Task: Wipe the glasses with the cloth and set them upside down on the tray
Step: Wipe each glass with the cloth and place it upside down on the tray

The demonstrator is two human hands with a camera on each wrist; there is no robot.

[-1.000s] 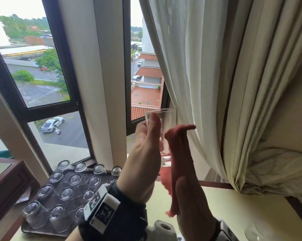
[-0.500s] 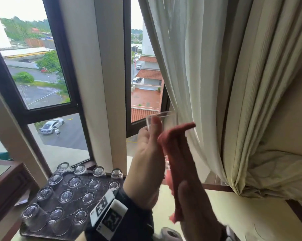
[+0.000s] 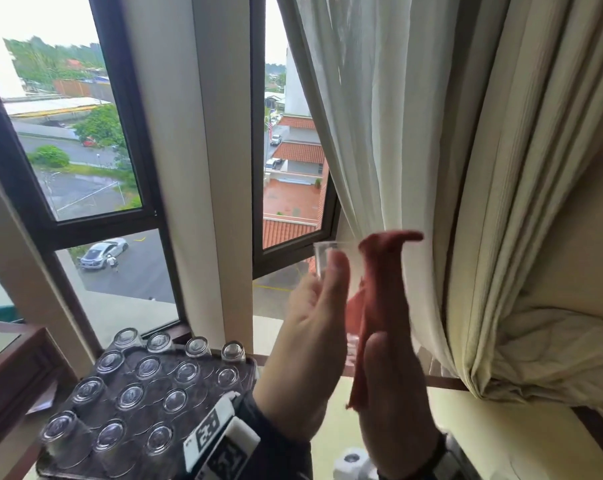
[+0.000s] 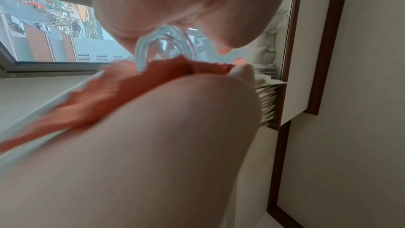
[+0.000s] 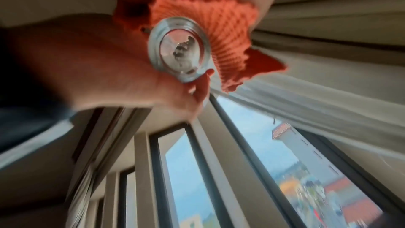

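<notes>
one glass (image 3: 328,258) in hand, one red cloth (image 3: 379,289), fourteen upturned glasses (image 3: 130,396) on one tray (image 3: 50,469).

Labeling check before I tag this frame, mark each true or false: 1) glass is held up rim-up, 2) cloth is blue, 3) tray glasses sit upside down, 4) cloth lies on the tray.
1) True: the left hand holds the glass raised, rim on top.
2) False: the cloth is red-orange.
3) True: the glasses on the tray stand bases up.
4) False: the right hand holds the cloth against the glass.
</notes>
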